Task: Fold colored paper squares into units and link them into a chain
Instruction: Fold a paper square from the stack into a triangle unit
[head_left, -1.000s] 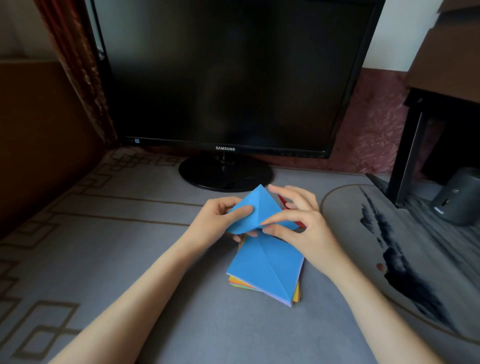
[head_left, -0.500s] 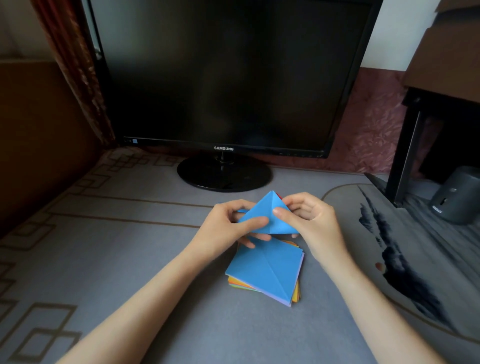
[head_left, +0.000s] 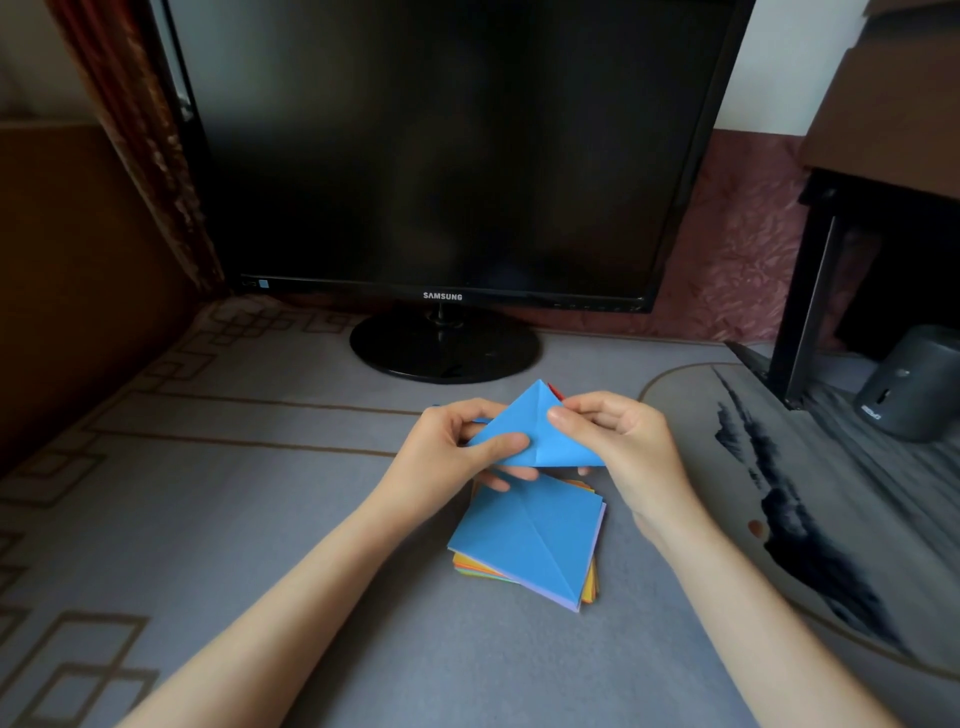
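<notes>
A blue paper folded into a triangle (head_left: 537, 431) is held in the air, point up, between both hands. My left hand (head_left: 457, 449) pinches its left lower part, thumb on the front. My right hand (head_left: 618, 441) pinches its right edge with thumb and fingers. A sliver of red paper (head_left: 557, 391) peeks out behind the triangle's tip. Below the hands lies a stack of colored paper squares (head_left: 530, 540) on the grey cloth; its top sheet is blue with a diagonal crease.
A black monitor (head_left: 441, 156) on a round stand (head_left: 444, 351) is right behind the hands. A dark metal frame leg (head_left: 802, 306) and a small grey cylinder device (head_left: 906, 384) are at the right. A brown panel (head_left: 78, 260) borders the left side.
The blue triangle has turned from a tilt to point-up and shifted slightly right. My hands have drawn closer on its lower edges. The stack has not moved.
</notes>
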